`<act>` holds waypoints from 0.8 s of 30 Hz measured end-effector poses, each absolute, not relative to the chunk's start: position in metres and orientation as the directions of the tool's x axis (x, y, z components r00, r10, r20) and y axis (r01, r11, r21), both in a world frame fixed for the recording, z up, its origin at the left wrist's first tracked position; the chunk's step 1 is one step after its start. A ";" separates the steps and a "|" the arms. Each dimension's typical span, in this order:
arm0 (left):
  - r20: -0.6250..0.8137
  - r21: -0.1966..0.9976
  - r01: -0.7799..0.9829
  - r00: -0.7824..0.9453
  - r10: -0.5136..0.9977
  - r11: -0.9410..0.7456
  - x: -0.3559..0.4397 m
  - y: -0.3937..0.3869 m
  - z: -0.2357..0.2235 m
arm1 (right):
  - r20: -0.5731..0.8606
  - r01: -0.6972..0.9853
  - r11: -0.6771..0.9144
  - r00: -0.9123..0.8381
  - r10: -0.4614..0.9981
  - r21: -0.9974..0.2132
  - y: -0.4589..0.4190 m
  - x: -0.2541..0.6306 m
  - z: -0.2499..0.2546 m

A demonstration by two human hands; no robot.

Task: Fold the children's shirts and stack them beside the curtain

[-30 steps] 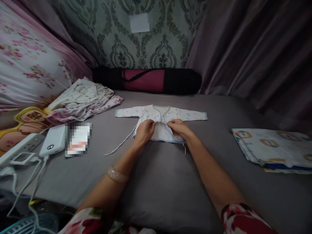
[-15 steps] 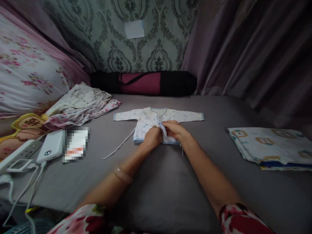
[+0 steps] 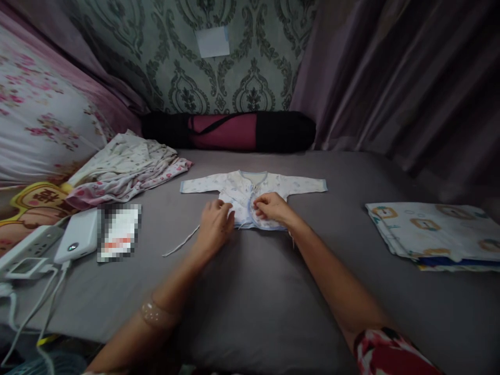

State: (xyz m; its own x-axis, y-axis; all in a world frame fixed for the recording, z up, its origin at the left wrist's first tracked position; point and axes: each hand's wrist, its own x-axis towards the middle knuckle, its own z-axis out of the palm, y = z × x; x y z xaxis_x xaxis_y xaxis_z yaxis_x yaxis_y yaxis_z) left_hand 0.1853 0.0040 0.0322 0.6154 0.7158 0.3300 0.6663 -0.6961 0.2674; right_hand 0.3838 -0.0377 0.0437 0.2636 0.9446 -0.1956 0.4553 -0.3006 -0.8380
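Note:
A small white baby shirt (image 3: 236, 192) with a pale print and blue trim lies spread out, its sleeves stretched to both sides. My right hand (image 3: 272, 207) is over the front, thumb and fingers pinched at the blue-edged front flap. At the lower left side of the shirt is my left hand (image 3: 214, 226), its fingers apart and loosely bent, with nothing seen in them. A white tie string (image 3: 182, 245) trails out to the left, partly behind that hand. Another short string hangs by my right wrist.
A grey sheet (image 3: 250, 302) covers the surface. A folded printed cloth (image 3: 433, 229) lies at right, crumpled cloths (image 3: 128, 161) at left. A white power bank (image 3: 78, 237), power strip (image 3: 35, 242) and cables are front left. A black-and-maroon long bag (image 3: 226, 131) lies along the wall.
My left hand has let go of the shirt's front and moved left, its fingers now apart. The front flap lies flatter. My right hand stays near the same place, still pinching.

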 end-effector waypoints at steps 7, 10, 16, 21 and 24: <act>0.140 0.312 0.769 0.543 0.828 -0.557 0.168 0.024 0.010 | 0.085 0.901 -0.309 0.349 0.933 -0.303 -0.044 0.399 0.019; 0.068 0.388 0.758 0.544 0.836 -0.524 0.166 0.027 0.010 | -0.006 0.900 -0.361 0.371 0.929 -0.246 -0.043 0.395 0.007; -0.070 0.504 0.758 0.514 0.855 -0.415 0.155 0.037 0.018 | -0.031 0.905 -0.380 0.381 0.924 -0.192 -0.044 0.393 0.005; -0.124 0.554 0.733 0.542 0.831 -0.395 0.150 0.043 0.027 | -0.041 0.904 -0.375 0.375 0.926 -0.207 -0.044 0.396 0.007; -0.126 0.562 0.725 0.551 0.825 -0.398 0.149 0.044 0.031 | -0.059 0.905 -0.371 0.367 0.928 -0.209 -0.044 0.397 0.008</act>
State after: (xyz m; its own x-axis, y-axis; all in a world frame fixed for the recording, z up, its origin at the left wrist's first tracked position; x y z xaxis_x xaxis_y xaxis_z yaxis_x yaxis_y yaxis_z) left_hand 0.1489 0.0435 0.0306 0.5505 0.8252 -0.1261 0.7252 -0.3980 0.5618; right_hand 0.3968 -0.0443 0.0077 0.3672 0.9283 -0.0589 0.9047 -0.3711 -0.2093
